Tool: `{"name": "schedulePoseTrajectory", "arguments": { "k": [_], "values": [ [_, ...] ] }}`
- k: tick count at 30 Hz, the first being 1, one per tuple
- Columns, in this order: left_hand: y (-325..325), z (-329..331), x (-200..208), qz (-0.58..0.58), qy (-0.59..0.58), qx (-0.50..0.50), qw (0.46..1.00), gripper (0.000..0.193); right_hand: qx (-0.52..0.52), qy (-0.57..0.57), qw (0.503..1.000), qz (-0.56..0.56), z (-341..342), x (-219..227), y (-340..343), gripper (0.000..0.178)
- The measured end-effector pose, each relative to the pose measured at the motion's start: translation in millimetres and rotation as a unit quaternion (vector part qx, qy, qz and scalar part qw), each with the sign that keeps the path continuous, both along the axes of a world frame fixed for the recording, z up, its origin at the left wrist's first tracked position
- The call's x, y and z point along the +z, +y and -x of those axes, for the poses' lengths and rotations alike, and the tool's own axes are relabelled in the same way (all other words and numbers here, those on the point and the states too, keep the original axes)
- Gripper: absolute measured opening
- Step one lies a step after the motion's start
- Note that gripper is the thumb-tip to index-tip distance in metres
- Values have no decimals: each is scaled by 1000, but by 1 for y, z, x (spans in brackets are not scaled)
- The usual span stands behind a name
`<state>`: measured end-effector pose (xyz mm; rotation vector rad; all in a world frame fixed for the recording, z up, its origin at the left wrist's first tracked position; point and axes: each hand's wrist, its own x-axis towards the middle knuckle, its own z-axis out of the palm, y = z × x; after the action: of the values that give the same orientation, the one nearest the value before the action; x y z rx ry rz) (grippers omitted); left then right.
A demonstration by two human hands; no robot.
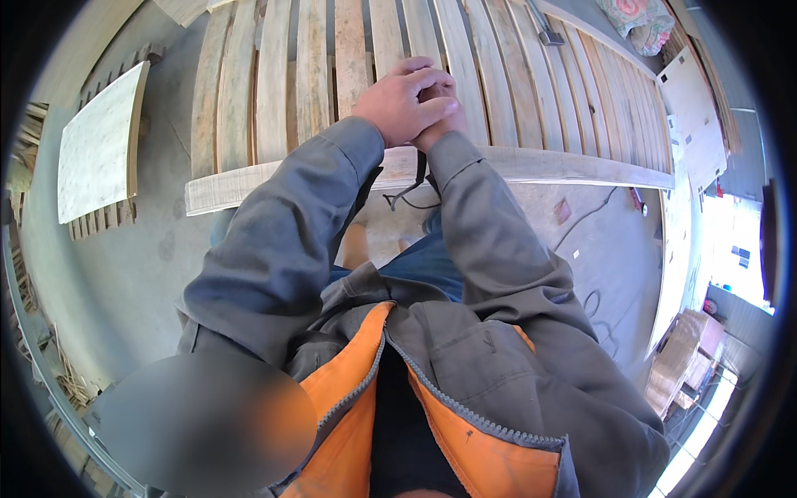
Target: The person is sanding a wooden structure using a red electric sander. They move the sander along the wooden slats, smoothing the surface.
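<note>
My left hand (pixel 398 104) and my right hand (pixel 444 131) are clasped together above a slatted wooden frame (pixel 365 166). The left one lies on top, its fingers closed over the right, which is largely covered. Whether anything sits inside the clasp is hidden. Just below my wrists a narrow dark strap or handle (pixel 422 168) hangs in front of the frame's near board, and a thin black cord (pixel 401 199) loops beneath it. Pale, rough slats run away from me side by side, joined to the long near board.
A grey metal block on a rod (pixel 550 37) rests on the slats. At left, a white panel (pixel 100 145) lies over slatted wood. A black cable (pixel 585 220) trails across the floor at right. Stacked boards (pixel 685 361) stand lower right, and a patterned sack (pixel 639 25) far right.
</note>
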<state>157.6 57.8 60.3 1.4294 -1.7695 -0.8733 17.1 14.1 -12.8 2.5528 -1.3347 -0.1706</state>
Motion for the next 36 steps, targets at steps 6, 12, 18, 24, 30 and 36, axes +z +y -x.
{"name": "schedulePoseTrajectory", "arguments": {
  "k": [6, 12, 18, 24, 30, 36],
  "values": [
    [0, 4, -1, 3, 1, 0, 1000, 49, -52, -117, 990, -66, -8, 20, 7, 57],
    [-1, 1, -10, 16, 32, -7, 999, 46, -108, -191, 964, -151, -19, 60, 20, 54],
    [2, 0, -13, 51, 5, -3, 999, 49, -98, -178, 971, -129, -19, 56, 28, 50],
    [10, 1, -11, 76, -2, -14, 997, 50, -123, -228, 956, -136, -18, 56, 33, 48],
    [1, -3, -12, 61, 13, -21, 998, 50, -92, -195, 970, -109, -20, 56, 26, 41],
    [-6, -9, -12, 45, 18, -10, 999, 50, -99, -212, 967, -97, -26, 46, 14, 36]
  ]
}}
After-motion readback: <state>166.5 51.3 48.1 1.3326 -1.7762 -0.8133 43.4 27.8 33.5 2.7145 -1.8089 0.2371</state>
